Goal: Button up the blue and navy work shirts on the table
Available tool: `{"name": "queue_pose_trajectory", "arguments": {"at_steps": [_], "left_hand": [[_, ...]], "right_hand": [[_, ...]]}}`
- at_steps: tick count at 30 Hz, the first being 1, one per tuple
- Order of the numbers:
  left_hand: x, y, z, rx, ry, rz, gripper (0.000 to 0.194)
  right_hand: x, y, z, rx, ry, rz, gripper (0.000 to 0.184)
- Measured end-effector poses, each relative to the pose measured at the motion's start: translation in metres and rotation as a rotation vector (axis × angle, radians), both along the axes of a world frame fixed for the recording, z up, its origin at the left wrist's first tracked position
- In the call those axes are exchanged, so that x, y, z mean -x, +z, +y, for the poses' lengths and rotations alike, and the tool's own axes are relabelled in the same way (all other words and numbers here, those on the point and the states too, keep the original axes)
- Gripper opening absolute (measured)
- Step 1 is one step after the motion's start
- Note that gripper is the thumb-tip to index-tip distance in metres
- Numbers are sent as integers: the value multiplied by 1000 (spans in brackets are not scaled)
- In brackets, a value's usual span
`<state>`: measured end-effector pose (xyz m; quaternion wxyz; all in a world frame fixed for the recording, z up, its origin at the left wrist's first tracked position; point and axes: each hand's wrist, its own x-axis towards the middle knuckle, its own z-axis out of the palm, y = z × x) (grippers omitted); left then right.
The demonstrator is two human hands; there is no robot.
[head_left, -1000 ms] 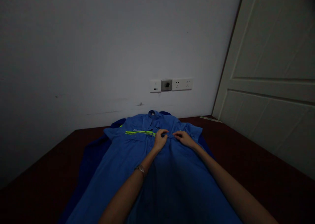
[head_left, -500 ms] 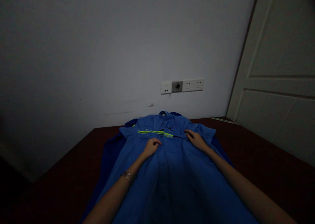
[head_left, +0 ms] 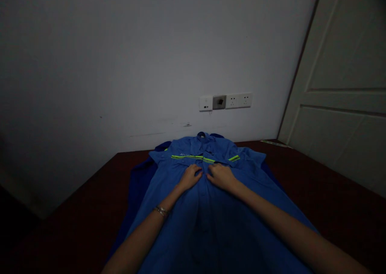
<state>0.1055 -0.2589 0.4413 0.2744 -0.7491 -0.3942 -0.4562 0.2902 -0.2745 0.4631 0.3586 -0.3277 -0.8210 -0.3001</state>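
Observation:
A blue work shirt (head_left: 181,209) with yellow-green reflective stripes lies front up, its collar (head_left: 201,135) toward the wall. My left hand (head_left: 189,176), with bracelets at the wrist, is on the left side of the front placket, just under the chest stripe. Its fingers are curled in at the cloth. Facing it, my right hand (head_left: 222,176) rests on the other side of the placket, fingers bent and closed on the fabric. A narrow gap separates the two hands. The fingertips are partly hidden, and dim light blurs the buttons.
Darker blue cloth (head_left: 137,185) shows from under the shirt on both sides. The dark red tabletop (head_left: 90,201) meets a grey wall (head_left: 144,65). Wall sockets (head_left: 238,101) sit above the collar. A pale panelled door (head_left: 340,125) stands at right, near a thin strip (head_left: 276,144).
My right hand has moved left from the right chest to the placket, uncovering a stripe there. My left hand has stayed near the placket. The view has shifted slightly.

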Motion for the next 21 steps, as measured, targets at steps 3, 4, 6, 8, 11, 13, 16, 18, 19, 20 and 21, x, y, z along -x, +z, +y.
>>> {"name": "queue_pose_trajectory", "arguments": {"at_steps": [3, 4, 6, 8, 11, 13, 16, 18, 19, 20, 21], "left_hand": [[-2, -1, -3, 7, 37, 48, 25], [-2, -1, -4, 7, 48, 58, 25], [-2, -2, -5, 11, 67, 70, 25], [-2, -2, -5, 18, 78, 72, 26], [-1, -3, -3, 17, 69, 65, 24], [0, -3, -2, 22, 58, 50, 23], [1, -2, 0, 36, 46, 12, 22], [0, -1, 1, 38, 48, -7, 21], [-1, -1, 1, 36, 54, -11, 21], [-2, 0, 1, 34, 64, -13, 20], [-3, 0, 1, 30, 79, -13, 19]], "right_hand": [[17, -12, -3, -25, -86, -54, 36], [21, -15, -3, -33, -100, -52, 37], [24, -18, -2, -41, -120, -38, 37], [24, -19, -1, -45, -133, -30, 33], [19, -14, 1, -22, -145, -26, 26], [13, -9, 4, 34, -148, 4, 23], [3, 0, 13, 126, -105, 79, 20], [-2, 5, 18, 177, -39, 109, 19], [-3, 7, 20, 196, -12, 112, 19], [-3, 7, 21, 208, -2, 108, 20], [-3, 7, 20, 208, -8, 97, 20]]}}
